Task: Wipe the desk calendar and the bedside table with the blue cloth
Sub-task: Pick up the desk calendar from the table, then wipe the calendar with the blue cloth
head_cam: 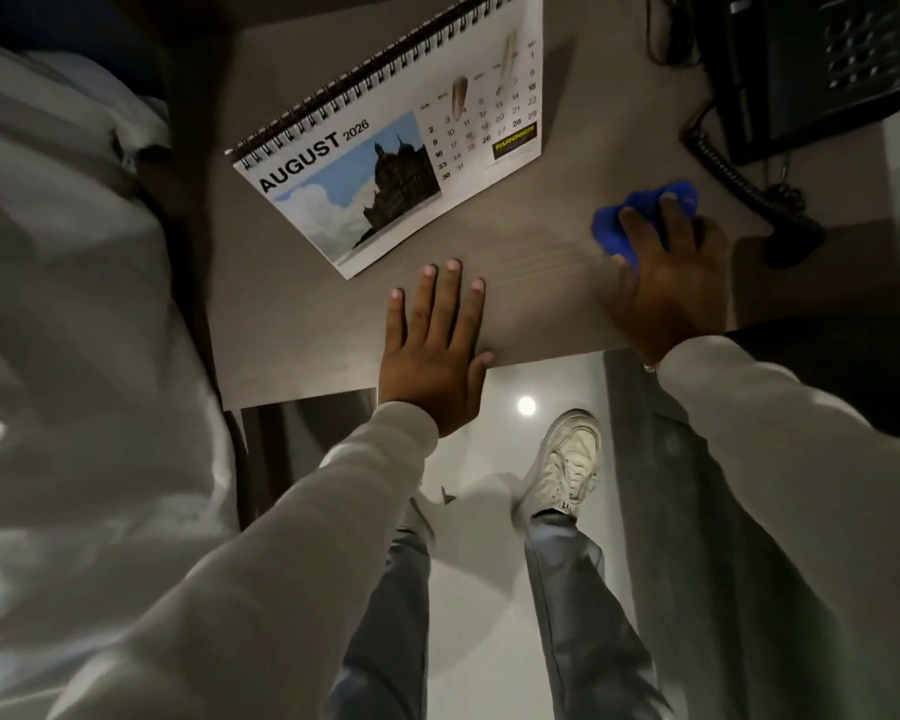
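Observation:
The desk calendar [385,142], white with a black spiral binding and an August 2026 page, stands on the grey-brown bedside table [302,324] toward its back left. My left hand [432,350] lies flat, palm down and fingers spread, on the table's front edge just below the calendar. My right hand [666,283] presses the bunched blue cloth [640,215] onto the tabletop at the right, with fingers over it. The cloth is to the right of the calendar and apart from it.
A black telephone [811,70] with a coiled cord [733,179] occupies the table's back right corner, close to the cloth. White bedding [63,304] borders the table on the left. Below the front edge are my legs, a white shoe [567,465] and a glossy floor.

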A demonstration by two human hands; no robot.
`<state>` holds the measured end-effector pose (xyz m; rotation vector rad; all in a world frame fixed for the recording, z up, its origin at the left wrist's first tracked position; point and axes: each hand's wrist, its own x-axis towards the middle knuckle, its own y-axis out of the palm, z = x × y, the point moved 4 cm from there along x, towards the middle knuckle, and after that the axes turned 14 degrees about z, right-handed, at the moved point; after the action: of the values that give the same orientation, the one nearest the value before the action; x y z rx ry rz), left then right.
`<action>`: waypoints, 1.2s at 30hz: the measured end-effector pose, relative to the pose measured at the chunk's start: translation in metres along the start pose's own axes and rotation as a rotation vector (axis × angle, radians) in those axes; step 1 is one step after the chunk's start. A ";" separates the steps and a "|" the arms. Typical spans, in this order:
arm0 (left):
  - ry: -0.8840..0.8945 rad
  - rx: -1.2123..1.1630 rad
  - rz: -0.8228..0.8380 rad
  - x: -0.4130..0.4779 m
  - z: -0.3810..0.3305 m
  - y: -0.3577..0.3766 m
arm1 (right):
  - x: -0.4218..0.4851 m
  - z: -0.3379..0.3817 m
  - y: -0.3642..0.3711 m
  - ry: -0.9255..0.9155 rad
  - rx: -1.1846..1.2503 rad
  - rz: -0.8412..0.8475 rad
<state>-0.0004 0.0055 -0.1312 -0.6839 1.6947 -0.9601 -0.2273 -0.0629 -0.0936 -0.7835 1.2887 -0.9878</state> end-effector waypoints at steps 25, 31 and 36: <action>0.562 0.382 0.077 0.059 0.070 -0.232 | -0.010 0.133 0.004 0.131 1.528 -0.413; 0.684 0.137 0.101 0.069 0.079 -0.216 | 0.016 0.174 0.012 0.156 1.624 -0.652; 0.700 0.151 0.112 0.071 0.081 -0.216 | 0.039 0.207 0.002 0.109 1.452 -0.688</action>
<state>0.0521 -0.1863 0.0058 -0.1408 2.1991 -1.3261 -0.0223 -0.1104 -0.0825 0.0376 0.0835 -2.1109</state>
